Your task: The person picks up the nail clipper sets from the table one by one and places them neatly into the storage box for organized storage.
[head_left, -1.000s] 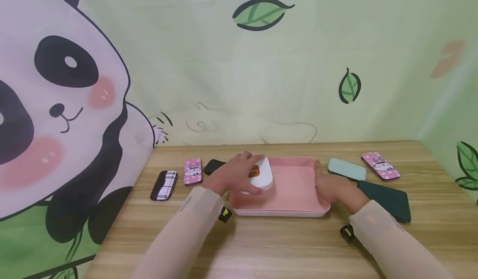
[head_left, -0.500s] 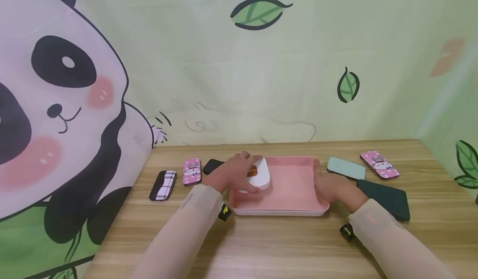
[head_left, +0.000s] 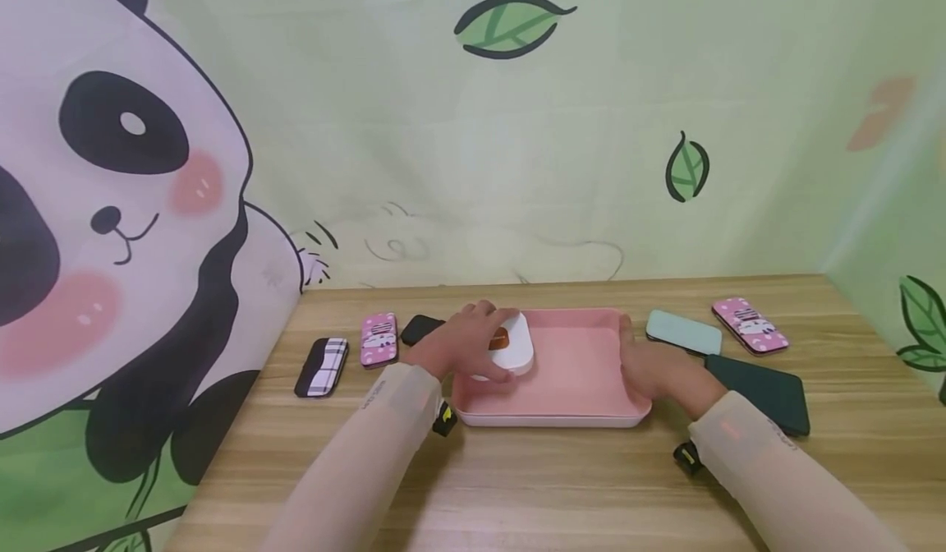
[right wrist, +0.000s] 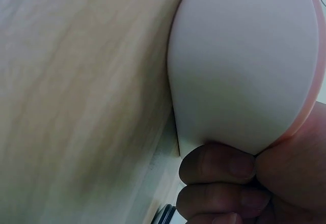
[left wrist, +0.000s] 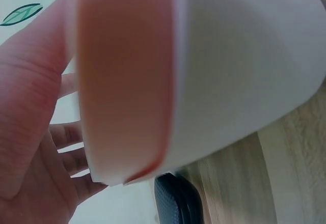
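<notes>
In the head view, a white rounded-square box [head_left: 521, 347] with an orange-brown label sits over the left part of a pink tray [head_left: 584, 371] with a white outside. My left hand [head_left: 473, 342] grips this box from its left side, thumb at the near edge and fingers at the far edge. With my right hand [head_left: 650, 367] I hold the tray's right wall. In the right wrist view, curled fingers [right wrist: 219, 183] press against the white outer wall, the thumb side over the pink rim. The left wrist view shows mostly the tray's wall [left wrist: 229, 81], and the box's underside is hidden.
Flat cases lie left of the tray: a plaid one [head_left: 322, 368], a pink one [head_left: 379, 339] and a black one [head_left: 420, 328]. To the right are a mint case [head_left: 684, 332], another pink case [head_left: 750, 325] and a dark green case [head_left: 761, 394]. A printed cloth wall [head_left: 414, 149] stands behind.
The white box has shifted very slightly left with my left hand. My right hand keeps its hold on the tray, and the head view has drifted a little.
</notes>
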Motion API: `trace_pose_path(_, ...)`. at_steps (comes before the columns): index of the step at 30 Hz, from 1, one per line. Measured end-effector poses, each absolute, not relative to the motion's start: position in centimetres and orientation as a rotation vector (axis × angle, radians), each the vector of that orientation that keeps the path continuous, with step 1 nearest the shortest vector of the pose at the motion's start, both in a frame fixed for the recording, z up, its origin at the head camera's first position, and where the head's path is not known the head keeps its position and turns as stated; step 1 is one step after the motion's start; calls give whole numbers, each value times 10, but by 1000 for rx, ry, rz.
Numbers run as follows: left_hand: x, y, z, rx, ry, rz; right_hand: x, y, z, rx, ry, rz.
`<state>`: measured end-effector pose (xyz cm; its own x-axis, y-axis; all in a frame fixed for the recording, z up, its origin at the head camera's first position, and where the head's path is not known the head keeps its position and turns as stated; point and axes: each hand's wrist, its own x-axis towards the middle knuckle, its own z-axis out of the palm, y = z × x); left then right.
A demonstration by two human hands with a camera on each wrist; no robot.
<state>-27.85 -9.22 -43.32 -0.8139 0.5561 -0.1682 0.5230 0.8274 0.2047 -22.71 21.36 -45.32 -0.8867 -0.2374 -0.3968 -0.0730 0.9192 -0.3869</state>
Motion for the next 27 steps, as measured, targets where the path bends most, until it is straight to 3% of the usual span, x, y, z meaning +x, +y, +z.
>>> trace_pose_path(27,-283,-91,-448,809,2750,188,-227,211,-450,-225,2646,-440)
